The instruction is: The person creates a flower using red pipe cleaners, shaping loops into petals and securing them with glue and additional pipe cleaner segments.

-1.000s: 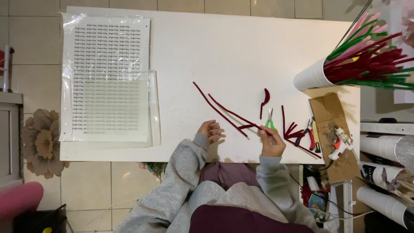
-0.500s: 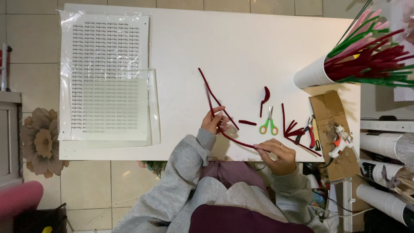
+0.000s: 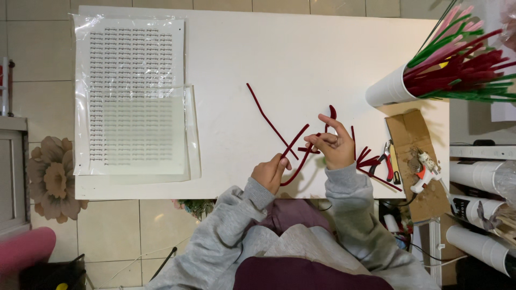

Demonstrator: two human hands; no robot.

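Pipe cleaners in hand: dark red pipe cleaners (image 3: 295, 153), crossed over each other, are held up just above the near edge of the desk (image 3: 242, 64), between the two hands.
Left hand: the left hand (image 3: 270, 173) has its fingers curled tight around the lower end of one stem, near the desk edge.
Right hand: the right hand (image 3: 333, 145) pinches the upper stems between thumb and fingers, with the forefinger stretched out.
Loose stem: one long dark red stem (image 3: 266, 115) runs slantwise from the hands out across the desk.
Scraps: short dark red offcuts (image 3: 368, 161) lie just right of the right hand.
Tools: red-handled pliers (image 3: 386, 161) rest beside the offcuts, touching a cardboard sheet (image 3: 414, 134) that carries a glue gun (image 3: 424, 169).
Cup: a white cup (image 3: 387, 88) lies tipped at the far right, full of red, pink and green stems.
Left side: a printed sheet in a clear sleeve (image 3: 131, 96) lies well apart from the hands.
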